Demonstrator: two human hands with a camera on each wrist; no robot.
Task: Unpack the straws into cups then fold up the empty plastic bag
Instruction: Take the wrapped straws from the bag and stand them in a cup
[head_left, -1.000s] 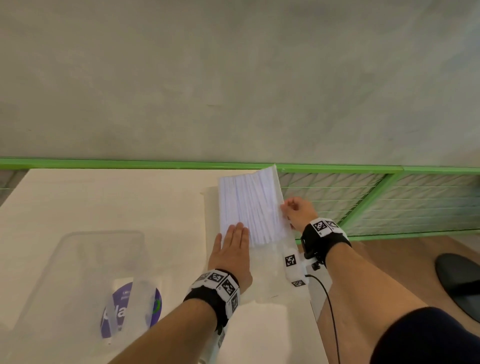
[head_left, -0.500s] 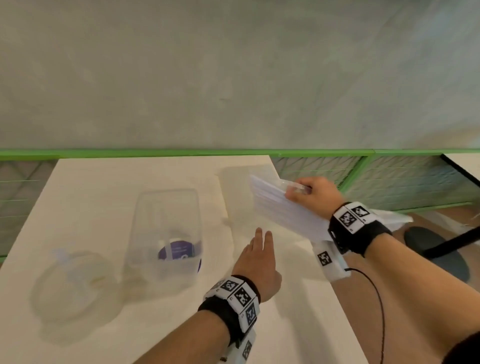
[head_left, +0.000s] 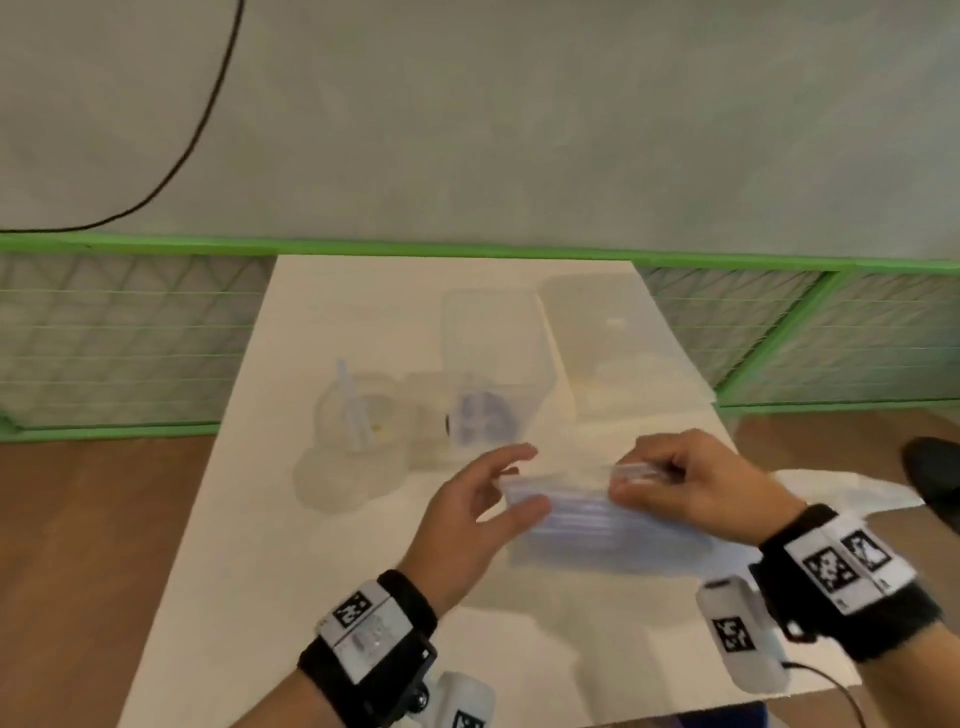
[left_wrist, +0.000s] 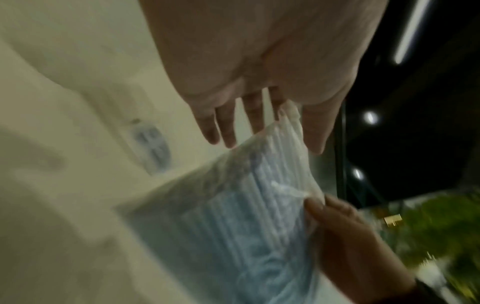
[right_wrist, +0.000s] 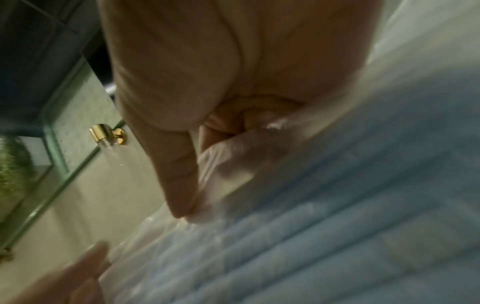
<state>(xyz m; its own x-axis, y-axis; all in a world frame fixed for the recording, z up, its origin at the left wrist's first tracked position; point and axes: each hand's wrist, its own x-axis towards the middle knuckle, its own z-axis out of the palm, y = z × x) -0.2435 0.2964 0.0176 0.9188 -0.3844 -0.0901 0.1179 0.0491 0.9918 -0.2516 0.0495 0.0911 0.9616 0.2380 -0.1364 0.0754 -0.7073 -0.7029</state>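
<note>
My right hand (head_left: 696, 493) has its fingers curled round the top edge of the plastic bag (head_left: 597, 530), pinching the film between thumb and fingertips; the right wrist view confirms it, with the thumb (right_wrist: 179, 174) pressed down on crumpled clear plastic (right_wrist: 233, 164); my left hand (head_left: 470, 519) is spread at the bag's other end, fingers straight and a little apart, the thumb under the near corner and the forefinger above it; from the left wrist view the fingers (left_wrist: 226, 123) reach just to the bag's edge (left_wrist: 285, 123), and I cannot tell for certain whether they touch it or hover beside it; the bag is held above the near right part of the table (head_left: 311, 597), lying roughly flat between both hands, and the straws (head_left: 592, 519) inside it show as pale blue parallel lines running side to side; I see them again in the left wrist view as a packed bundle (left_wrist: 246, 216); beyond the hands, toward the middle of the table, stands a clear cup (head_left: 493, 374) with a purple mark low on it; just left of it sits a low clear cup (head_left: 358, 415) holding one straw (head_left: 350, 405), tilted; a clear sheet or lid (head_left: 613, 338) lies to the right of the tall cup, too blurred to name; a green-framed mesh fence (head_left: 130, 332) runs behind the table, and a black cable (head_left: 208, 119) hangs on the grey wall (head_left: 571, 130).
</note>
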